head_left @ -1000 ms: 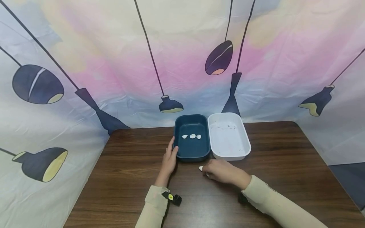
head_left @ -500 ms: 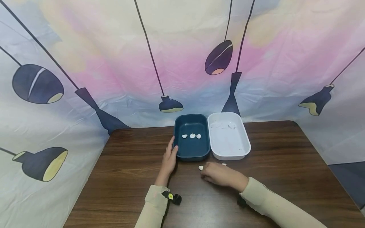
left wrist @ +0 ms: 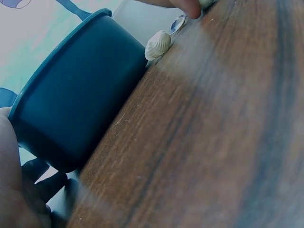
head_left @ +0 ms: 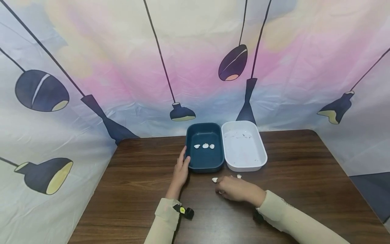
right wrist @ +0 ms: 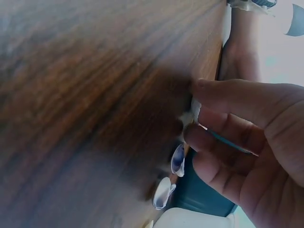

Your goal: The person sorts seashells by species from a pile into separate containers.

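A: Reading from the far left, where do the hands stand?

B: Apart from each other. The left hand (head_left: 181, 169) lies with fingers straight along the outer wall of a teal tray (head_left: 205, 161); I see no curl round it. Just right of that hand, inside the tray, are three shells (head_left: 205, 146) in a row.

A: And between the hands?

B: On the desk (head_left: 137, 189), just left of the right fingertips, is a loose shell (head_left: 214, 180), ribbed in the left-wrist view. The right hand (head_left: 237, 189) is curled, thumb and forefinger pinching a pale shell (right wrist: 186, 118), though blur softens my reading. Just past those fingertips is a dark-lined shell (right wrist: 177, 159); beyond the knuckles, a far shell (head_left: 239, 176) and then the white tray (head_left: 243, 152).

A: How should I expect the shells to handle?

B: Light and stiff, I judge; brittle at the lip, slick inside. I would take opposite edges, thumb against forefinger, pressing gently. Ribbed backs should give purchase; a hard squeeze could chip a lip.
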The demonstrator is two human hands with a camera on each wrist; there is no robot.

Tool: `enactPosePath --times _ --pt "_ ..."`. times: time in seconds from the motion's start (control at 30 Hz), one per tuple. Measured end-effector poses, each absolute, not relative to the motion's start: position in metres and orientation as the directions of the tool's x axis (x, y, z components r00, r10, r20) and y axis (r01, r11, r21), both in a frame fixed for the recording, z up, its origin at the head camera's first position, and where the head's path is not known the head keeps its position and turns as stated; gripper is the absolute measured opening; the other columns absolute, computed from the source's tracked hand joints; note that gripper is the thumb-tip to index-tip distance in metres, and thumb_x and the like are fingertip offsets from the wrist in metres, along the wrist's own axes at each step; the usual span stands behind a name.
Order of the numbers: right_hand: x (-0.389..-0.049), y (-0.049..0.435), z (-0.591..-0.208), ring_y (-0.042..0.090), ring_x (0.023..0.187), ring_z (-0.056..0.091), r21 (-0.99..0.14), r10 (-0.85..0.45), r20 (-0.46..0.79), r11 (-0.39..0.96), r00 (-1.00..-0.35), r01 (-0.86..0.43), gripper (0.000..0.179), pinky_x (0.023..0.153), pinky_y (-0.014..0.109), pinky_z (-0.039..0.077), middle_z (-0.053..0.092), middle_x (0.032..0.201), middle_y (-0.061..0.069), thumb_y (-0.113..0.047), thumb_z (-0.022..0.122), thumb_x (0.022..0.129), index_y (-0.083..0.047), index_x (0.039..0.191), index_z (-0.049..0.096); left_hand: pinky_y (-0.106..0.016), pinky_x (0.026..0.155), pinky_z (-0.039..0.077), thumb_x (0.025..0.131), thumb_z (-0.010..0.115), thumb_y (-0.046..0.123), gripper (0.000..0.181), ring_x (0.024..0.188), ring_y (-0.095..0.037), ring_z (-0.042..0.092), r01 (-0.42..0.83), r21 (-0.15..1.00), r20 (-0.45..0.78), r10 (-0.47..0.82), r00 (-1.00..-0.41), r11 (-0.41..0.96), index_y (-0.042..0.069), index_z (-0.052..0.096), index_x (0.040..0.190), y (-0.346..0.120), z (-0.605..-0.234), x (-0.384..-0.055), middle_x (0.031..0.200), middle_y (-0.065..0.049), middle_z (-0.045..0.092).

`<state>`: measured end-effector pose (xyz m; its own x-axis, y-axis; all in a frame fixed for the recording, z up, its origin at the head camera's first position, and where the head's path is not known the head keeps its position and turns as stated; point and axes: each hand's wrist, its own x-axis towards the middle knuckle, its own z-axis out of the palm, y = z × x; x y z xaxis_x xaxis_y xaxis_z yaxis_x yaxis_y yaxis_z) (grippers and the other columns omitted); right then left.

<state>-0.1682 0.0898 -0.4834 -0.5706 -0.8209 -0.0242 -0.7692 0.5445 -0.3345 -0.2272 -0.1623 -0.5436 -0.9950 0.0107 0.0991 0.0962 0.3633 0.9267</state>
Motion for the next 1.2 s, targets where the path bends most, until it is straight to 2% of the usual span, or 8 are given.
enactPosePath --times 0.27,0.6,0.73,0.87,0.97,1.2 --pt "-0.168 0.086 -0.488 0.002 0.068 0.057 -0.301 -0.822 -0.009 0.546 -0.57 -0.782 0.009 0.06 0.021 0.049 0.066 0.077 -0.007 -0.003 0.081 0.088 -0.012 0.088 0.078 -0.075 0.12 0.012 0.114 0.042 0.038 0.055 0.159 -0.043 0.02 0.087 0.928 0.09 0.007 -0.996 0.362 0.027 0.031 0.168 -0.164 -0.546 -0.228 0.173 -0.009 0.029" --pt "-0.168 0.081 -0.492 0.005 0.063 0.059 -0.271 -0.82 0.003 0.55 -0.573 -0.79 0.01 0.057 0.024 0.049 0.066 0.073 -0.008 -0.005 0.081 0.087 -0.014 0.084 0.077 -0.073 0.122 0.011 0.114 0.043 0.037 0.055 0.159 -0.042 0.021 0.108 0.924 0.112 0.01 -0.994 0.366 0.027 0.032 0.167 -0.165 -0.548 -0.228 0.172 -0.008 0.03" --pt "-0.17 0.082 -0.49 0.005 0.063 0.059 -0.299 -0.816 -0.018 0.556 -0.578 -0.775 0.01 0.057 0.024 0.05 0.067 0.074 -0.007 -0.005 0.081 0.087 -0.013 0.086 0.077 -0.07 0.123 0.008 0.114 0.042 0.037 0.056 0.159 -0.04 0.021 0.116 0.925 0.118 0.017 -0.993 0.362 0.026 0.031 0.168 -0.164 -0.547 -0.228 0.173 -0.008 0.029" --pt "-0.176 0.087 -0.486 0.002 0.066 0.056 -0.381 -0.817 -0.037 0.544 -0.575 -0.748 0.009 0.061 0.022 0.051 0.065 0.077 -0.009 -0.004 0.08 0.088 -0.012 0.092 0.078 -0.069 0.124 0.007 0.114 0.042 0.036 0.056 0.159 -0.038 0.021 0.114 0.925 0.116 0.017 -0.993 0.363 0.025 0.03 0.168 -0.163 -0.545 -0.228 0.173 -0.007 0.029" --pt "-0.182 0.091 -0.481 0.002 0.071 0.055 -0.436 -0.821 -0.01 0.518 -0.571 -0.736 0.011 0.067 0.021 0.052 0.066 0.081 -0.009 -0.003 0.077 0.09 -0.011 0.097 0.078 -0.07 0.124 0.011 0.114 0.042 0.037 0.056 0.159 -0.039 0.023 0.108 0.926 0.111 0.014 -0.994 0.362 0.025 0.031 0.168 -0.162 -0.545 -0.227 0.173 -0.007 0.029" --pt "-0.196 0.098 -0.457 0.004 0.078 0.06 -0.453 -0.801 0.045 0.516 -0.596 -0.727 0.01 0.075 0.025 0.056 0.072 0.089 -0.002 -0.001 0.076 0.092 -0.005 0.101 0.08 -0.071 0.122 0.015 0.114 0.042 0.036 0.056 0.158 -0.039 0.023 0.111 0.926 0.112 0.019 -0.994 0.36 0.024 0.03 0.168 -0.163 -0.544 -0.227 0.173 -0.007 0.028"
